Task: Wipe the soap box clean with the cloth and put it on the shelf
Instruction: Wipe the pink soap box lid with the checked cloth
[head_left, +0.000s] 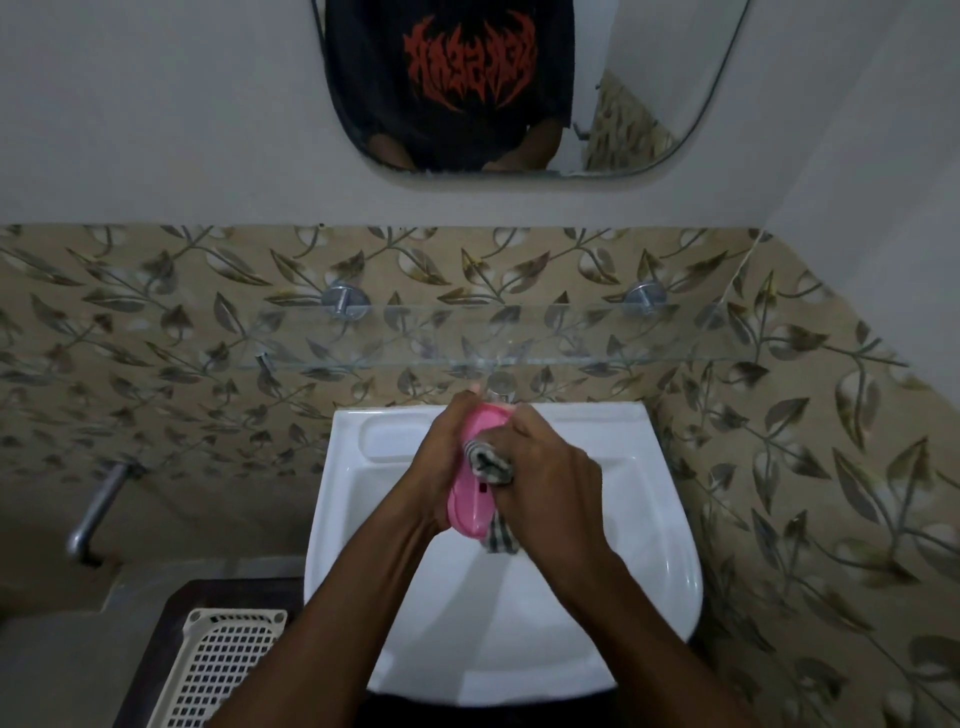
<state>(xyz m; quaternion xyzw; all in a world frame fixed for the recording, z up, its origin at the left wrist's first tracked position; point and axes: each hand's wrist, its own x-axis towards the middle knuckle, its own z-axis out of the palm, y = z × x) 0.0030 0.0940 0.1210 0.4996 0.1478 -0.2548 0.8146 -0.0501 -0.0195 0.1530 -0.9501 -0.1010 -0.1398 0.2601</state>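
Observation:
A pink oval soap box (474, 499) is held on edge above the white sink (644, 525). My left hand (441, 467) grips it from the left side. My right hand (550, 483) holds a bunched checked cloth (491, 462) and presses it against the box's right face; a tail of the cloth hangs below the hand. A clear glass shelf (571, 338) runs along the leaf-patterned wall just above the sink.
A chrome tap (500, 387) stands behind the box at the back of the sink. A mirror (519, 88) hangs above. A cream plastic basket (218, 670) sits at the lower left, and a metal pipe (98, 514) juts from the left wall.

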